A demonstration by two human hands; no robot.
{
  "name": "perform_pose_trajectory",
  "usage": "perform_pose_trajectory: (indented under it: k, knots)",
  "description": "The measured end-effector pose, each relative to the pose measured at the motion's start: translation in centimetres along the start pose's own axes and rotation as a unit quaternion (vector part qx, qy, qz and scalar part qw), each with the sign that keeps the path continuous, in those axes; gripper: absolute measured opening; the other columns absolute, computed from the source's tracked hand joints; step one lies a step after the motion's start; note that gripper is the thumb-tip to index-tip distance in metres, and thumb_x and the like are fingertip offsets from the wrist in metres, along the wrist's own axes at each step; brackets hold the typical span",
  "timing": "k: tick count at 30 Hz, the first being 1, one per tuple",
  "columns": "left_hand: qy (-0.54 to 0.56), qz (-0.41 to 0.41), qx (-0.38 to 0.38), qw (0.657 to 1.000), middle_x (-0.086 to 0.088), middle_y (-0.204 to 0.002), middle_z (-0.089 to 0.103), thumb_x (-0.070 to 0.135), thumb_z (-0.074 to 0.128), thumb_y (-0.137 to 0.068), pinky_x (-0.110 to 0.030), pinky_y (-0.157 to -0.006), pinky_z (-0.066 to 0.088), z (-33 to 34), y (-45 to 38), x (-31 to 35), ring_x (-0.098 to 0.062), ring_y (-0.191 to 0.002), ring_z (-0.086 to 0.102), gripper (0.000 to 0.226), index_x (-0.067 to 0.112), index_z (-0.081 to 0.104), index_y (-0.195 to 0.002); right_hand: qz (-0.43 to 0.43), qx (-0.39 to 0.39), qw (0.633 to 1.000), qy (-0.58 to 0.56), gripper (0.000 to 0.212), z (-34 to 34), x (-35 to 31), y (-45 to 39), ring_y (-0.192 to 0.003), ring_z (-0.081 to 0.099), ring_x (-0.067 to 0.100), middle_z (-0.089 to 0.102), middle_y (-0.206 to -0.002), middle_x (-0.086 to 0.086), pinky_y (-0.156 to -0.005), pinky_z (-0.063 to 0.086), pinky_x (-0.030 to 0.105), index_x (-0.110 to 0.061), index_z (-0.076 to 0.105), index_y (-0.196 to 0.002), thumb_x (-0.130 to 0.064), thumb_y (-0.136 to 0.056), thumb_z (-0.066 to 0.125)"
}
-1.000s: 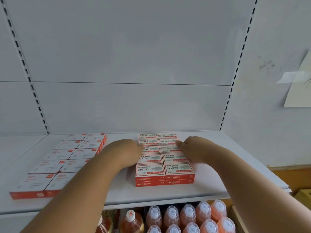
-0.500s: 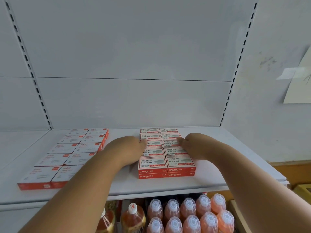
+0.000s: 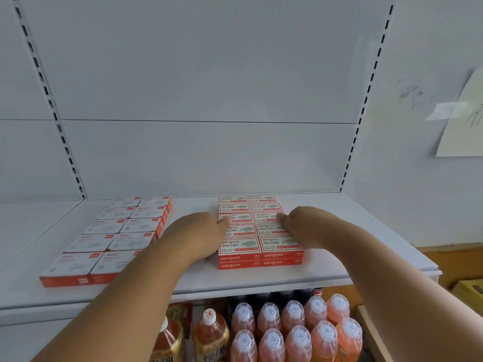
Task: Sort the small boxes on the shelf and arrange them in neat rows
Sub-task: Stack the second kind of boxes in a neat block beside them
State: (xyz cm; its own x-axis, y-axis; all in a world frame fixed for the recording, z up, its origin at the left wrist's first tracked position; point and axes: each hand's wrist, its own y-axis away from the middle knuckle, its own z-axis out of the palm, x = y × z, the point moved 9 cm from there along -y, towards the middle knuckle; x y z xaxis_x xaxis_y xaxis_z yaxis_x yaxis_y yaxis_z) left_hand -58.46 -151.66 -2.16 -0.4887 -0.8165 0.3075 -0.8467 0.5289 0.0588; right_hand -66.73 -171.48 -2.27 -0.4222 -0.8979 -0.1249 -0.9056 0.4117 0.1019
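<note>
fingers touch boxes on white shelf, bottles beneath.

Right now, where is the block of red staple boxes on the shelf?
In the head view the red staple boxes sit right of centre on the white shelf, between the left hand and right hand.

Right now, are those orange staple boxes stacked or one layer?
Stacked: the staple boxes show two orange front edges, one above the other, on the shelf.
</note>
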Motion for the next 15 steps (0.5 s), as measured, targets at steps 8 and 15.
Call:
perform_pose_trajectory:
  k: [8, 15]
  knots:
    - [-0.021, 0.017, -0.001, 1.000, 0.004, -0.084, 0.067, 0.054, 0.025, -0.102, -0.023, -0.062, 0.041, 0.6, 1.6, 0.1, -0.008, -0.073, 0.061, 0.053, 0.019, 0.065, -0.096, -0.023, 0.018, 1.000, 0.002, 0.054, 0.4, 0.2, 2.3, -0.074, 0.053, 0.017, 0.054, -0.080, -0.002, -0.068, 0.045, 0.032, -0.015, 0.062, -0.106, -0.049, -0.101, 0.021]
    - [-0.032, 0.027, -0.001, 0.999, 0.003, -0.086, 0.064, 0.051, 0.026, -0.103, -0.025, -0.064, 0.040, 0.4, 1.6, 0.5, -0.009, -0.073, 0.057, 0.049, 0.018, 0.063, -0.100, -0.002, 0.012, 1.000, 0.021, 0.051, 0.6, 0.0, 2.2, -0.079, 0.052, 0.018, 0.051, -0.081, -0.004, -0.067, 0.041, 0.032, -0.017, 0.058, -0.121, -0.045, -0.101, 0.021]
